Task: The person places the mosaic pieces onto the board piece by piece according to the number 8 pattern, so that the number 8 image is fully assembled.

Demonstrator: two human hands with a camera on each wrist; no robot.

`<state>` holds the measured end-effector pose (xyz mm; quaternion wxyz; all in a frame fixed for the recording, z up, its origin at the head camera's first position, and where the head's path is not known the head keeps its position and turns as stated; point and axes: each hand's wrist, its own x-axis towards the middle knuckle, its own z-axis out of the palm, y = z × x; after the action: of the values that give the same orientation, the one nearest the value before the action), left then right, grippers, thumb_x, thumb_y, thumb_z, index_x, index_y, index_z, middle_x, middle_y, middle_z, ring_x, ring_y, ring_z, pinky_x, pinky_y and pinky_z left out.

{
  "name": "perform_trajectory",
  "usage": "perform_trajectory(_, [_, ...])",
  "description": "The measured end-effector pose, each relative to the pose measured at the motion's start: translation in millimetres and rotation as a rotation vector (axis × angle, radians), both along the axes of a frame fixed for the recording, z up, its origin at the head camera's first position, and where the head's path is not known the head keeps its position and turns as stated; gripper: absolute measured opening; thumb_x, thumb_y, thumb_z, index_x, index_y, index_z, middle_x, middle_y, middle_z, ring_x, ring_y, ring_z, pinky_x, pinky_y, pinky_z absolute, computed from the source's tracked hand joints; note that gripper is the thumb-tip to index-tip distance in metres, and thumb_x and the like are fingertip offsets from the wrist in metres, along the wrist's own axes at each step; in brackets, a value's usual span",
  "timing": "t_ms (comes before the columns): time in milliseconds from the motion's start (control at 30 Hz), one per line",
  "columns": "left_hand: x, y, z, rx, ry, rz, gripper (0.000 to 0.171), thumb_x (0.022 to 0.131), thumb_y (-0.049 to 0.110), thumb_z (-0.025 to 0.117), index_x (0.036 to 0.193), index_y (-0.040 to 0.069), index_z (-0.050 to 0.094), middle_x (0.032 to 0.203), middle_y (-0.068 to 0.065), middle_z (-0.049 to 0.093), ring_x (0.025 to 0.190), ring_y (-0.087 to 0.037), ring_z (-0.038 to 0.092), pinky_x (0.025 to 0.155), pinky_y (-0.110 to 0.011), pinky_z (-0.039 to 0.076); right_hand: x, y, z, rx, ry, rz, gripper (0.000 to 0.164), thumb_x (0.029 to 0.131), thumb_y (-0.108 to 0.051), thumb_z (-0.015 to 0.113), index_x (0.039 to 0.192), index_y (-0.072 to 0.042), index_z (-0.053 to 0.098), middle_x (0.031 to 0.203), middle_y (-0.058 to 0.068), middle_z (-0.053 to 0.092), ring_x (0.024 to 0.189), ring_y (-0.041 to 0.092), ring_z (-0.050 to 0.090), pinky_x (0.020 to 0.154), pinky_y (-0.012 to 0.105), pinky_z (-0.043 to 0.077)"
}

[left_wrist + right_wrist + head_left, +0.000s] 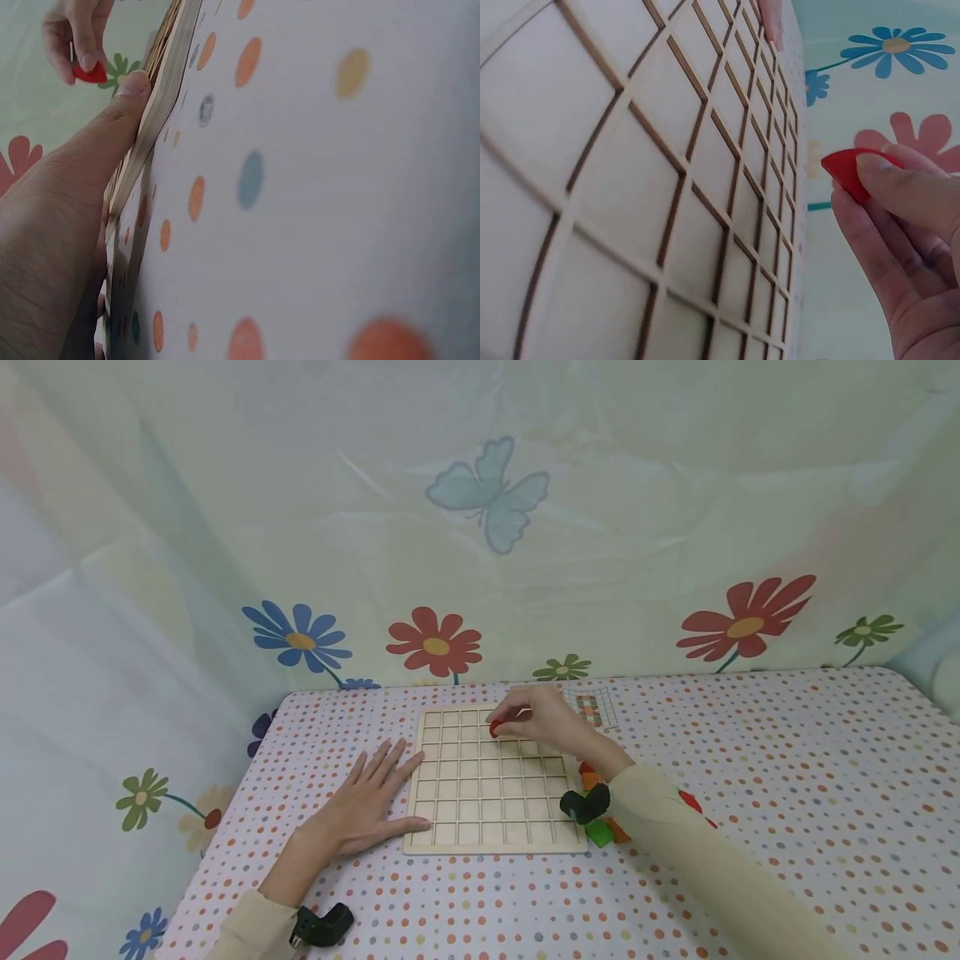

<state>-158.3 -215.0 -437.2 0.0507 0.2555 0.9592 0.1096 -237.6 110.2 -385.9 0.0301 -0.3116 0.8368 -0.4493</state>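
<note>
Your right hand point(536, 714) pinches a red piece point(495, 728) between thumb and fingers, holding it above the far part of the board point(470, 789), near its far edge. From the right wrist you see that piece as a wedge with one curved side, raised off the grid. Your left hand point(371, 806) lies palm down on the dotted cloth point(480, 910) with its fingers straight and spread, gripping nothing; its thumb rests on the board's left rim, and the index fingertip reaches that same rim higher up. The board lies flat in front of you. Just off its right edge, partly hidden by your right arm, are an orange piece point(591, 780) and a green piece point(599, 833); more red pieces point(690, 800) show past your sleeve point(697, 852). A card point(588, 706) printed with a grid lies beyond your right wrist, near the board's far right corner.
</note>
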Motion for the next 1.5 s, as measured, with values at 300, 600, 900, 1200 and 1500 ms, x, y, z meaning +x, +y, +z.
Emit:
perform_trajectory(300, [-0.1, 1.4, -3.6, -0.012, -0.007, 0.000, 0.097, 0.095, 0.073, 0.056, 0.168, 0.018, 0.024, 0.175, -0.013, 0.011, 0.161, -0.036, 0.006, 0.128, -0.061, 0.007, -8.3, -24.9, -20.9, -0.039, -0.075, -0.117, 0.014, 0.095, -0.002, 0.075, 0.107, 0.003, 0.081, 0.102, 0.011, 0.075, 0.096, 0.027, 0.071, 0.081, 0.033, 0.061])
perform_trajectory(600, [1.1, 1.8, -0.9, -0.013, 0.005, 0.001, 0.097, 0.095, 0.073, 0.055, 0.169, 0.018, 0.023, 0.175, -0.014, 0.011, 0.161, -0.036, 0.005, 0.128, -0.061, 0.007, -9.0, -41.2, -23.9, -0.043, -0.066, -0.144, 0.014, 0.096, -0.003, 0.075, 0.108, 0.000, 0.081, 0.104, 0.011, 0.077, 0.095, 0.025, 0.071, 0.081, 0.034, 0.058])
perform_trajectory(900, [-0.4, 2.2, -0.8, -0.018, 0.004, 0.002, 0.097, 0.095, 0.073, 0.055, 0.169, 0.019, 0.023, 0.175, -0.013, 0.011, 0.162, -0.035, 0.005, 0.128, -0.060, 0.006, -11.4, -51.2, -20.2, 0.044, -0.036, -0.162, 0.013, 0.095, 0.001, 0.075, 0.106, 0.004, 0.081, 0.101, 0.013, 0.077, 0.092, 0.026, 0.072, 0.083, 0.036, 0.060])
perform_trajectory(1200, [0.3, 1.0, -0.3, -0.020, -0.001, 0.005, 0.097, 0.095, 0.073, 0.056, 0.168, 0.018, 0.024, 0.175, -0.014, 0.012, 0.161, -0.036, 0.006, 0.128, -0.061, 0.007, -12.7, -56.7, -20.8, 0.146, 0.006, -0.165, 0.008, 0.091, 0.003, 0.078, 0.098, 0.002, 0.083, 0.094, 0.010, 0.075, 0.094, 0.027, 0.071, 0.088, 0.037, 0.059])
perform_trajectory(1500, [-1.7, 0.0, -1.8, -0.021, -0.021, 0.017, 0.096, 0.095, 0.072, 0.056, 0.168, 0.019, 0.024, 0.175, -0.013, 0.011, 0.161, -0.036, 0.005, 0.129, -0.060, 0.005, -11.8, -60.7, -18.5, 0.258, 0.118, -0.092, 0.015, 0.094, 0.010, 0.070, 0.100, 0.003, 0.082, 0.098, 0.012, 0.074, 0.101, 0.029, 0.069, 0.092, 0.036, 0.060])
